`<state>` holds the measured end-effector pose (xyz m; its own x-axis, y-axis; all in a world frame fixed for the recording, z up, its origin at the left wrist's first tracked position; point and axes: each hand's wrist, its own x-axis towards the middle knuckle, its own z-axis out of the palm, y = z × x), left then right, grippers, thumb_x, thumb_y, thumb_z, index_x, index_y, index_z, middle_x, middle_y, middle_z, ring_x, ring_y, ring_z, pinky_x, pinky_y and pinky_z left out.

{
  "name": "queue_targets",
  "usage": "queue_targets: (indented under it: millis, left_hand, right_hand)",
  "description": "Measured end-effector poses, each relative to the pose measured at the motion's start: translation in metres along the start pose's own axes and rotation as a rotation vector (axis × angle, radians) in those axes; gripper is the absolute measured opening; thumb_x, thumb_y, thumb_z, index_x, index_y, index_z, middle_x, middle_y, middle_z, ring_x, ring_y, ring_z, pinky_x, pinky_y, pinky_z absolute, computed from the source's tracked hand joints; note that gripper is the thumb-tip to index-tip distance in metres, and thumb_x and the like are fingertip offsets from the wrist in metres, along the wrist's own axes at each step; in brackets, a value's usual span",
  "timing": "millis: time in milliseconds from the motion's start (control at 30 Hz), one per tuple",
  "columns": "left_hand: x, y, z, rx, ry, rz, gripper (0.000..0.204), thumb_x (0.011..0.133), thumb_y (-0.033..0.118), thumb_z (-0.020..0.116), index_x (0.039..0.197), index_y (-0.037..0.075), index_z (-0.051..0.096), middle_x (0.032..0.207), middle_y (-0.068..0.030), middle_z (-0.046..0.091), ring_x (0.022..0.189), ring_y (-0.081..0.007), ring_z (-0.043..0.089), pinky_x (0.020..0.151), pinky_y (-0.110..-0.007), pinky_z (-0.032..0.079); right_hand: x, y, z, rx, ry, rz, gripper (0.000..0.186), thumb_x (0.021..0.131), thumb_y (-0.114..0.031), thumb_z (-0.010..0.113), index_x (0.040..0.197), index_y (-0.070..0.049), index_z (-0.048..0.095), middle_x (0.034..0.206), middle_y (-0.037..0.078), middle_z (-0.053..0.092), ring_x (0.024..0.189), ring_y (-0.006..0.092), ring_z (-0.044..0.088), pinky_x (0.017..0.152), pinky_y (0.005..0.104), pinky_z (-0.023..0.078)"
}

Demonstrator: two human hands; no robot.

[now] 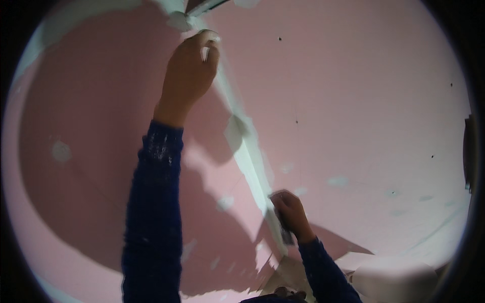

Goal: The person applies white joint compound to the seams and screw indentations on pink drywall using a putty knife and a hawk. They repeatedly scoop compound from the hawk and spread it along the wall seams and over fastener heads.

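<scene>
A pale strip [247, 156], looking like taped or plastered jointing, runs down a seam between pink boards. My left hand [189, 70] is raised at the seam's upper part, its fingers curled at the pale band; what they hold, if anything, is too blurred to make out. Lower on the seam, my right hand [295, 217] grips a dark flat blade [285, 235], like a taping knife, lying along the strip. Both forearms are in dark blue sleeves with white smears on the left one.
Pink board [369, 121] with small dark dots and pale patches spreads on both sides. A dark edged opening or piece [202, 6] is at the top. A blurred pale rounded object [394, 278] sits low right, a dark object [468, 151] at the right rim. Shadows fall over the left board.
</scene>
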<state>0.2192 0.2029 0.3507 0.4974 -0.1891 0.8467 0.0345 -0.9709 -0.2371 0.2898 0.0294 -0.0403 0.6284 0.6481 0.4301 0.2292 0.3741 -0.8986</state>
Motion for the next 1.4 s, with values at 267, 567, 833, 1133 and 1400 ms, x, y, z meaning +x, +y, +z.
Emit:
queue_targets:
  millis: [267, 567, 833, 1133, 1400]
  left_hand:
    - [-0.005, -0.073, -0.002, 0.608, -0.441, 0.422, 0.019, 0.092, 0.013, 0.063, 0.109, 0.008, 0.067, 0.123, -0.0145, 0.068, 0.124, -0.0342, 0.060, 0.115, -0.047, 0.042]
    - [-0.009, -0.063, 0.019, 0.568, -0.340, 0.479, 0.017, 0.091, 0.011, 0.062, 0.105, 0.009, 0.072, 0.117, -0.0118, 0.073, 0.128, -0.0315, 0.060, 0.118, -0.045, 0.037]
    - [-0.010, -0.067, 0.030, 0.667, -0.433, 0.410, 0.029, 0.092, 0.015, 0.063, 0.118, 0.013, 0.074, 0.129, -0.0075, 0.069, 0.136, -0.0258, 0.053, 0.123, -0.046, 0.031]
    - [-0.015, -0.070, 0.032, 0.768, -0.437, 0.448, 0.030, 0.095, 0.016, 0.057, 0.118, 0.015, 0.076, 0.138, -0.0070, 0.067, 0.141, -0.0258, 0.049, 0.124, -0.049, 0.028]
    - [-0.014, -0.068, 0.032, 0.786, -0.426, 0.453, 0.030, 0.096, 0.018, 0.054, 0.117, 0.015, 0.076, 0.140, -0.0079, 0.066, 0.142, -0.0251, 0.049, 0.124, -0.050, 0.029]
  right_hand:
    - [0.181, -0.106, 0.067, -0.381, 0.397, -0.313, 0.026, 0.095, -0.021, 0.071, 0.115, -0.005, 0.069, 0.072, 0.015, 0.068, 0.066, 0.0323, 0.068, 0.065, 0.0424, 0.054]
    - [0.201, -0.099, 0.075, -0.557, 0.384, -0.222, 0.030, 0.096, -0.022, 0.067, 0.122, -0.009, 0.066, 0.118, 0.014, 0.074, 0.100, 0.0387, 0.072, 0.089, 0.0477, 0.057]
    - [0.211, -0.093, 0.082, -0.616, 0.391, -0.191, 0.024, 0.095, -0.024, 0.068, 0.113, -0.008, 0.067, 0.105, 0.014, 0.075, 0.090, 0.0363, 0.072, 0.080, 0.0462, 0.057]
    - [0.219, -0.075, 0.078, 0.122, 0.344, -0.232, 0.030, 0.092, -0.024, 0.072, 0.106, 0.002, 0.066, 0.090, 0.014, 0.074, 0.080, 0.0218, 0.069, 0.077, 0.0351, 0.053]
    - [0.212, -0.089, 0.082, 0.339, 0.248, 0.011, 0.033, 0.101, -0.032, 0.069, 0.104, 0.001, 0.063, 0.079, 0.005, 0.066, 0.056, 0.0070, 0.050, 0.051, 0.0252, 0.042]
